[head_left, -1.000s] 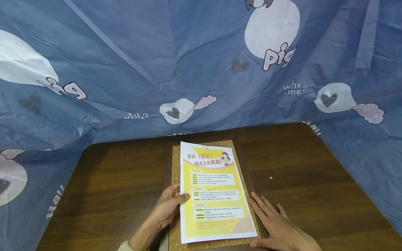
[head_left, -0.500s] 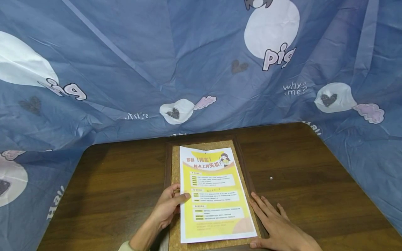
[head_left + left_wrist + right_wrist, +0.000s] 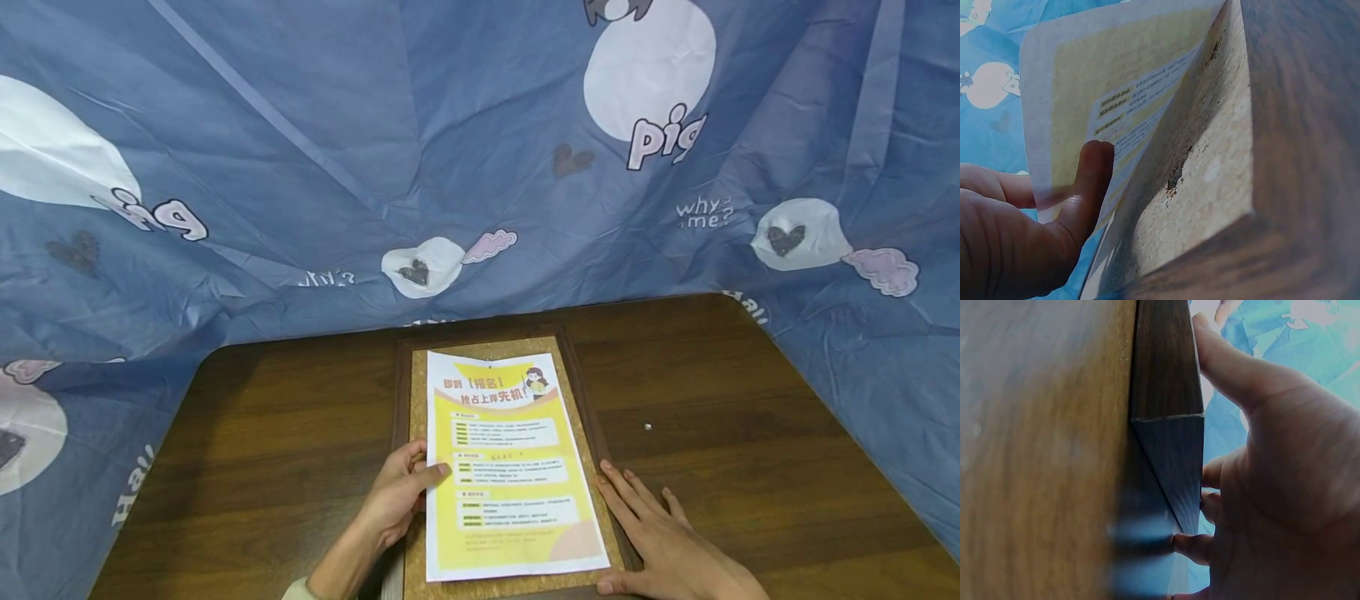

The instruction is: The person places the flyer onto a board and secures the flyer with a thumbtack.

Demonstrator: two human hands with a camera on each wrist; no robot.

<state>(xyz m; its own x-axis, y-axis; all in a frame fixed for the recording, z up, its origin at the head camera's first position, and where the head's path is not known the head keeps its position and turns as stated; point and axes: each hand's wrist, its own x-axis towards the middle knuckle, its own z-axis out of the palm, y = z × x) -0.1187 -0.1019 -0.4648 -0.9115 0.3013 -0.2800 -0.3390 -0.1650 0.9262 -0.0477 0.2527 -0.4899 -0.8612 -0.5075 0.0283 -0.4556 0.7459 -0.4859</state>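
A yellow and white printed poster (image 3: 517, 492) lies over a framed corkboard (image 3: 570, 379) on the table. My left hand (image 3: 401, 492) pinches the poster's left edge, thumb on the printed face and fingers behind. In the left wrist view, the sheet (image 3: 1079, 81) stands partly away from the cork (image 3: 1210, 181), which has a crumbled hollow. A small dark spot shows near the poster's top edge; I cannot tell what it is. My right hand (image 3: 660, 533), fingers extended, rests along the right side of the board's dark wooden frame (image 3: 581, 400), also visible in the right wrist view.
On the brown wooden table (image 3: 285, 425), a tiny shiny object (image 3: 647, 427) lies right of the board; its kind is too small to tell. Behind the table hangs a blue printed cloth (image 3: 315, 167) with folds, reaching down past the table's sides.
The poster's top edge has come down the board toward me, and the sheet has then shifted slightly left with my left hand's grip. My right hand stays in place.
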